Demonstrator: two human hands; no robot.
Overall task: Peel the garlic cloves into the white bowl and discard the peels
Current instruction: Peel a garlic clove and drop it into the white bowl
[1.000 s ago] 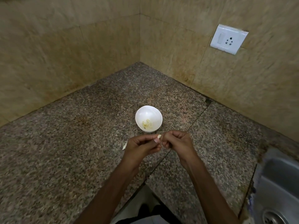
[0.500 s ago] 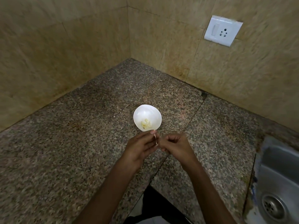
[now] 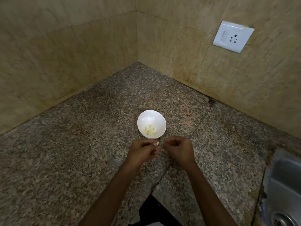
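Your left grip [image 3: 143, 151] is pinching a garlic clove [image 3: 157, 143] at its fingertips, just on the near side of the white bowl [image 3: 146, 116]. Your right grip [image 3: 179, 148] is hanging just beside it, a small gap apart, with its fingers curled in. I cannot tell whether it is holding a scrap of peel, since nothing is showing between the fingers. Peeled cloves [image 3: 150, 130] are lying in the bottom of the bowl, which is standing on the granite desk [image 3: 81, 160].

By the look of it, you are partway through skinning the clove in hand. To do it well, bring the right thumbnail to the exposed end, catch a loose edge, and strip it along the clove's length, not across it. Turn the clove a little with the left fingers after each strip.

You are working right at the bowl's rim, so draw both hands slightly toward you, or skin is likely to be falling in among the clean cloves. Thin skin tends to cling, so check your fingertips before dropping the bare clove in. The sink [image 3: 285, 185] is sitting well off to your right.
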